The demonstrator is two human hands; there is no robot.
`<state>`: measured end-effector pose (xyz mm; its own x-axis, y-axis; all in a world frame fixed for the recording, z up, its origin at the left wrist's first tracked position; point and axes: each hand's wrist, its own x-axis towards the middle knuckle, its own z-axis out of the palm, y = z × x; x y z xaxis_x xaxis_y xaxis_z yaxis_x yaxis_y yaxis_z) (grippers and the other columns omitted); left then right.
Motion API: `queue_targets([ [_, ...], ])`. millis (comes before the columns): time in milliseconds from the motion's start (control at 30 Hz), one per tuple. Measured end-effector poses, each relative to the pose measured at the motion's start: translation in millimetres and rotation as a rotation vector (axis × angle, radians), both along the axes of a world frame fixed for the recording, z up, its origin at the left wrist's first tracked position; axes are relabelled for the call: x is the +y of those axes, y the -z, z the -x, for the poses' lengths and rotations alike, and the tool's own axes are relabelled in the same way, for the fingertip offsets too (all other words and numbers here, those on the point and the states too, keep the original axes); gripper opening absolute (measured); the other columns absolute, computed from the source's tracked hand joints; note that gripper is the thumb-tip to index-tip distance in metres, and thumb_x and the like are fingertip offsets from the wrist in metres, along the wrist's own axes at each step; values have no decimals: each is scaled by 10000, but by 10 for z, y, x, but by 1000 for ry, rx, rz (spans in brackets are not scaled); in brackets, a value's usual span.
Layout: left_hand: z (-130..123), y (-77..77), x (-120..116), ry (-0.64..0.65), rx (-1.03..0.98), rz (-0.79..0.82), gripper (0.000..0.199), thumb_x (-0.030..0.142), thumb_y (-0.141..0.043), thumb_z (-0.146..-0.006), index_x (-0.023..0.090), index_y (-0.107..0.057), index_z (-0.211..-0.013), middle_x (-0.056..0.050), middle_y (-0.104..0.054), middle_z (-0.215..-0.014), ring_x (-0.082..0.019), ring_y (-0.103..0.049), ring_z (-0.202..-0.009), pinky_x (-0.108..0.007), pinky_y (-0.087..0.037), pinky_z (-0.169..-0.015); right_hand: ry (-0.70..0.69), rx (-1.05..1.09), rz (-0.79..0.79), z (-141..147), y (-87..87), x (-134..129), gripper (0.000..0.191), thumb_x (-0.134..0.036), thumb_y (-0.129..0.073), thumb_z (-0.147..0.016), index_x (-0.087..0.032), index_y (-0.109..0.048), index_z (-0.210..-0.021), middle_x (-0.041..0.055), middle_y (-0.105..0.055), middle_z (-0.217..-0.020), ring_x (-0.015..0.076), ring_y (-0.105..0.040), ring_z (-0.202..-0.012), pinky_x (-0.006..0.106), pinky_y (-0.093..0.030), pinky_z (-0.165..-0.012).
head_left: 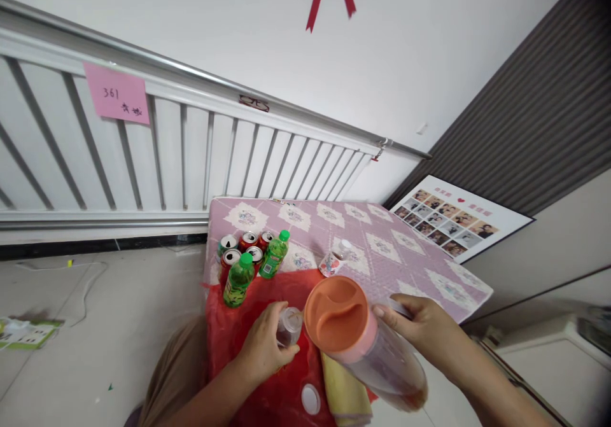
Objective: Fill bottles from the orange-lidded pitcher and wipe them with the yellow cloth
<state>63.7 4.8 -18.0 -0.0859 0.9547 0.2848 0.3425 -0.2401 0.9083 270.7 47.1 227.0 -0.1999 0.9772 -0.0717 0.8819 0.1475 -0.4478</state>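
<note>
My right hand (422,325) grips the handle of a clear plastic pitcher (389,363) with an orange lid (337,312). The pitcher is tilted to the left, with a little brownish liquid near its bottom. My left hand (262,347) is wrapped round a small clear bottle (289,326) whose open mouth is close beside the pitcher's lid. Whether liquid passes between them I cannot tell. Below them, a white round lid (310,399) lies on a red cloth (267,395), beside a folded yellow cloth (344,389).
Several opened drink cans (249,241) and two green bottles (238,280) stand at the table's left. A clear bottle with a printed label (334,258) stands behind the pitcher. A patterned pink cover (382,244) lies over the table. Behind runs a white radiator (195,153); a photo board (443,223) leans at right.
</note>
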Motion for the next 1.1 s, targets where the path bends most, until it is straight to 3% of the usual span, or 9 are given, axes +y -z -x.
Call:
queue_targets([
  [1100, 1, -12, 1, -13, -3, -3, 761, 123, -724, -588, 190, -440, -1291, -125, -566, -1298, -300, -547, -1204, -470, -431, -1053, -7, -27, 3, 16, 3, -6, 448, -597, -512, -713, -222, -373, -510, -51, -285, -541, 117, -302, -527, 245, -236, -460],
])
